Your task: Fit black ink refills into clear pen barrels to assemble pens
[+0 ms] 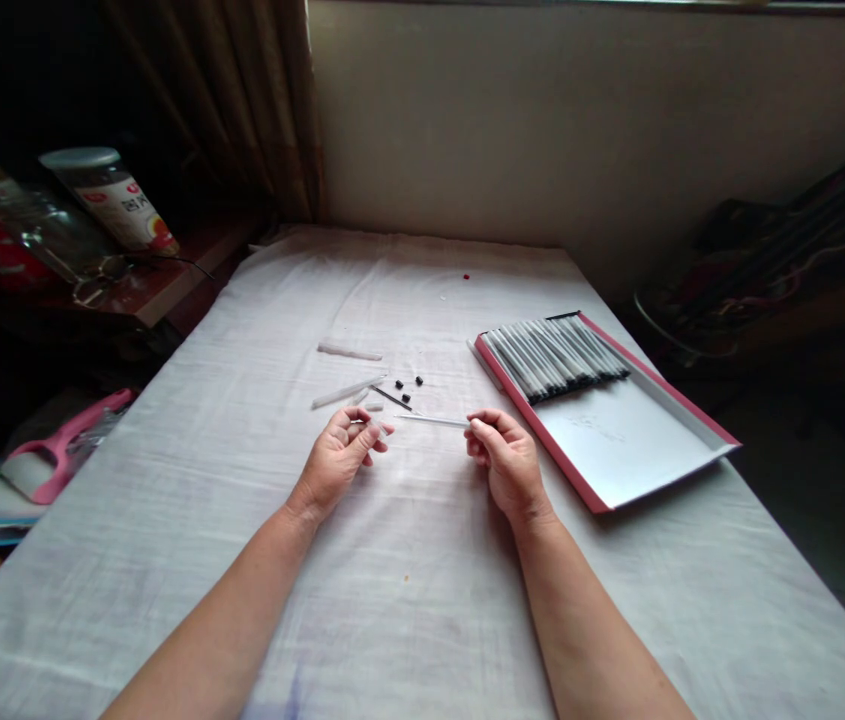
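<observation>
Over the middle of the cloth-covered table, my left hand (339, 455) is closed in a pinch on a small clear piece (380, 428) that looks like a pen cap. My right hand (503, 452) grips one end of a slim whitish pen (433, 420), whose thin tip points left toward the other hand. Just beyond my hands lie a dark thin refill (393, 398), a clear pen barrel (347, 391) and several small black plugs (406, 398). Another translucent barrel (349, 351) rests farther back. Small clear pieces (375, 406) lie near my left fingertips.
A red-edged tray (579, 490) at the right holds many black-ended pens (553, 355) in its far part. A tiny red piece (466, 277) lies at the back. Left of the table are a jar (118, 205) on a shelf and a pink-handled roller (62, 450).
</observation>
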The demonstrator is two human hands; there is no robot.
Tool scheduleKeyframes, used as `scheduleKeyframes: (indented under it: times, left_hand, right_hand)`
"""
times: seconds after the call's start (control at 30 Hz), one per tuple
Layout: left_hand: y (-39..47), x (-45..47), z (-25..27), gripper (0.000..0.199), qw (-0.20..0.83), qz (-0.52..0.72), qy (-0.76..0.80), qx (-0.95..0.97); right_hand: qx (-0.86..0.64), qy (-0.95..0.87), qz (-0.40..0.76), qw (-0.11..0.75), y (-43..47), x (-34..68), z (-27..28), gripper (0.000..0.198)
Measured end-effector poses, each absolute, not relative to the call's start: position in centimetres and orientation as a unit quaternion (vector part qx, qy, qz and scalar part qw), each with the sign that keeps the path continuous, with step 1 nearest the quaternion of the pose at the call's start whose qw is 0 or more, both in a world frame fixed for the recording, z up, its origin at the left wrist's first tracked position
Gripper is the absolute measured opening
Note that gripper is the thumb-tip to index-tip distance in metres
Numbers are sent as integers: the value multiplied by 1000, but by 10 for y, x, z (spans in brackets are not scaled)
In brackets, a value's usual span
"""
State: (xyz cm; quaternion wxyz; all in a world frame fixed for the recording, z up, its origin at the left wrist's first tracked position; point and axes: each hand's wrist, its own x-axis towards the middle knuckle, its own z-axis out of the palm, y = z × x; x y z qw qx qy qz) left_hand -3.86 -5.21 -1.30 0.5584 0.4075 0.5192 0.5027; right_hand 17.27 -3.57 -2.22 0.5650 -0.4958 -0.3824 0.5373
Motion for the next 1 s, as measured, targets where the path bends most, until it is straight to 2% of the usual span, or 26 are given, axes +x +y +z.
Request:
scheduleKeyframes:
  times: [0.27, 0.73, 0.83, 1.0]
  left_hand:
    - [-56, -38, -12, 40, 497, 469, 541, 491]
    - [-56, -38, -13, 34, 515, 469, 537, 476]
    - [-57, -38, -14, 29, 487, 463, 547, 500]
    - [-58, -38, -17, 28, 506, 439, 548, 501]
  right_hand:
    - [-484, -365, 540, 584, -35, 174, -23, 30]
    - [-484, -442, 523, 545, -36, 175, -26, 23]
    - [-498, -473, 535, 492, -38, 178, -21, 25]
    - [-499, -559, 582, 316, -41, 189, -10, 30]
